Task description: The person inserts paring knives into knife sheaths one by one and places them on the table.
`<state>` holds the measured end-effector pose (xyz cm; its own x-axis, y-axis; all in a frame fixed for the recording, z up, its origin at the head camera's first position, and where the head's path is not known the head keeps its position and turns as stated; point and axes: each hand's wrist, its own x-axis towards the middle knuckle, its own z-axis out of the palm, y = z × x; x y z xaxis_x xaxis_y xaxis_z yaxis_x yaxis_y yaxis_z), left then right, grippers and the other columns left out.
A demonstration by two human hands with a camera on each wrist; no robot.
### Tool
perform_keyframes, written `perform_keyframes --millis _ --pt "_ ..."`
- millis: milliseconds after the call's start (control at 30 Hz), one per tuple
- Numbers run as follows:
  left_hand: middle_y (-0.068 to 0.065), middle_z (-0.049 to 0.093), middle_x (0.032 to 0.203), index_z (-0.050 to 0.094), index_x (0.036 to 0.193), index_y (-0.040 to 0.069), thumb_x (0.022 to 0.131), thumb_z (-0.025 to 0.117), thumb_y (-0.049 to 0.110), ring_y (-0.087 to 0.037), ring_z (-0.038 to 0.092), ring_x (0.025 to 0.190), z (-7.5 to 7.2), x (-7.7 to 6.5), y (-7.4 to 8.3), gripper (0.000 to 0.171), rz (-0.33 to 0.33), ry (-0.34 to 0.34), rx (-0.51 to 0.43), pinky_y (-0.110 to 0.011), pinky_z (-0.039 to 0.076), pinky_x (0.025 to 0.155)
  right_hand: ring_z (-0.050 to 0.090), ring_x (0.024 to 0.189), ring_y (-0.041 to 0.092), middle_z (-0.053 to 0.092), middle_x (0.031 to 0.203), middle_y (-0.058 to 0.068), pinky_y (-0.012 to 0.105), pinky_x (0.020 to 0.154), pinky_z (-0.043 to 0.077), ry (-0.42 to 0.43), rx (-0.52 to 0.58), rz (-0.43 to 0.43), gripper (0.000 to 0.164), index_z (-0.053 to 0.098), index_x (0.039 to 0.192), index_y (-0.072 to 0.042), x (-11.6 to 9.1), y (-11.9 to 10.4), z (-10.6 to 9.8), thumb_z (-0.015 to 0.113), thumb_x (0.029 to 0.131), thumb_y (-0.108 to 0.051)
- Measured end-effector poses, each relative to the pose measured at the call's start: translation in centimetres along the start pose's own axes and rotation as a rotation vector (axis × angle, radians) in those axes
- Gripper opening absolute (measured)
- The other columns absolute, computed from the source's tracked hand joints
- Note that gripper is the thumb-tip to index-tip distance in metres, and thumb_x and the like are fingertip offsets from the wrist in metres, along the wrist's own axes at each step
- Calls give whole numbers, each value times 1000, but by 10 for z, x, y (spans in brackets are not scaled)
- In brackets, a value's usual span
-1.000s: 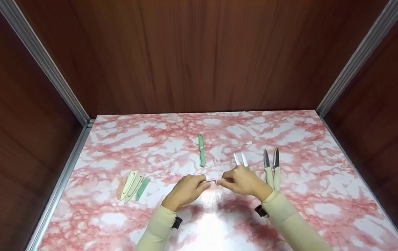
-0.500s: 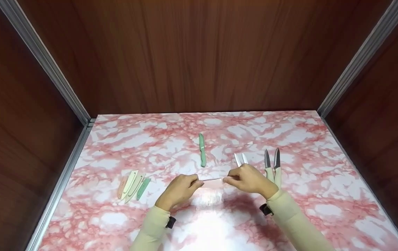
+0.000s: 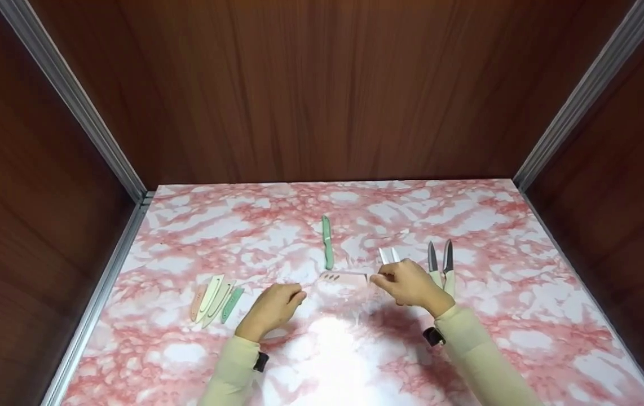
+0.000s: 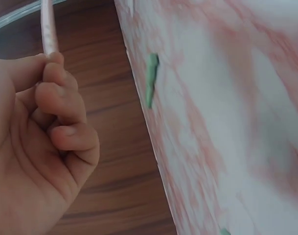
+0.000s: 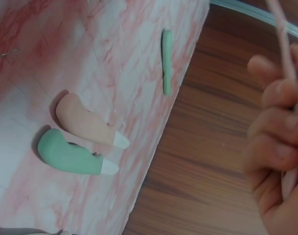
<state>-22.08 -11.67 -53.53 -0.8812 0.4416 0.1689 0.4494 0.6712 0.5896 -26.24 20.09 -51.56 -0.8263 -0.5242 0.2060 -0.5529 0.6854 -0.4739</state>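
In the head view, my right hand (image 3: 412, 285) grips a pink knife (image 3: 344, 278) by its handle end, above the table. Its broad pink blade part, perhaps a cover, has a row of small holes and points left. The right wrist view shows the pink handle (image 5: 289, 183) passing through my curled fingers. My left hand (image 3: 274, 307) hovers just left of the knife's far end, fingers loosely curled, with a small gap between in the head view. From the left wrist, the knife (image 4: 49, 29) appears edge-on right beyond my fingertips, where contact is hard to judge.
A green knife (image 3: 327, 242) lies at the centre back. Two white-bladed knives (image 3: 388, 255), with green (image 5: 70, 156) and pink (image 5: 85, 120) handles, lie beneath my right hand. Two dark-bladed knives (image 3: 440, 259) lie farther right. Several blade covers (image 3: 216, 300) lie at left.
My left hand has come off the knife and moved left and down. The right hand has shifted slightly right, and the knife has turned so its broad side and holes show.
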Motion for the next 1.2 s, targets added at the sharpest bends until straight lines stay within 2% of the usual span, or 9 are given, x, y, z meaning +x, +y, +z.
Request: perform_keyframes --millis 100,233,300,467,633,767,1000,1200 --pt "9 34 57 45 68 17 98 51 19 -7 34 52 -3 -5 -7 31 -41 -8 18 -26 33 54 27 40 3 28 46 -13 26 48 28 17 -49 105 34 52 64 -19 3 2 3 59 93 -34" --pt "9 37 58 48 70 17 97 52 16 -8 37 53 -8 -11 -14 28 -74 -8 41 -27 35 54 40 36 6 38 45 -8 30 47 33 3 -61 229 21 59 74 -14 8 4 8 59 91 -27" --pt "9 38 59 49 70 17 96 53 15 -8 39 55 -9 -13 -18 27 -83 -3 45 -27 36 55 45 35 6 43 48 -6 31 48 37 -2 -56 276 16 61 80 -11 11 5 11 58 90 -23" --pt "8 38 59 48 69 17 95 54 13 -8 40 55 -11 -19 -24 27 -92 1 44 -27 36 54 49 31 10 52 53 -2 34 54 48 -8 -51 374 14 55 78 -9 18 8 19 55 90 -17" --pt "9 38 58 49 71 16 94 54 12 -7 38 53 -11 -24 -29 25 -101 -4 50 -26 35 51 58 49 21 54 61 4 41 64 50 5 -77 412 12 53 78 -8 30 12 27 54 88 -14" --pt "9 41 58 53 73 16 94 54 12 -7 39 53 -11 -25 -31 22 -114 -14 50 -26 35 51 60 62 28 57 66 9 43 64 49 14 -86 422 10 54 79 -5 39 14 32 54 87 -11" --pt "7 46 60 56 78 15 94 52 12 -8 41 53 -12 -25 -33 17 -153 -36 33 -28 37 52 59 64 30 61 74 19 44 60 48 40 -91 446 10 56 81 1 50 15 44 54 86 -7" --pt "7 47 62 55 79 14 94 50 11 -8 42 55 -12 -26 -35 16 -153 -44 36 -28 38 54 59 63 29 60 71 18 43 58 48 37 -77 473 10 55 83 3 54 16 53 55 85 -6"
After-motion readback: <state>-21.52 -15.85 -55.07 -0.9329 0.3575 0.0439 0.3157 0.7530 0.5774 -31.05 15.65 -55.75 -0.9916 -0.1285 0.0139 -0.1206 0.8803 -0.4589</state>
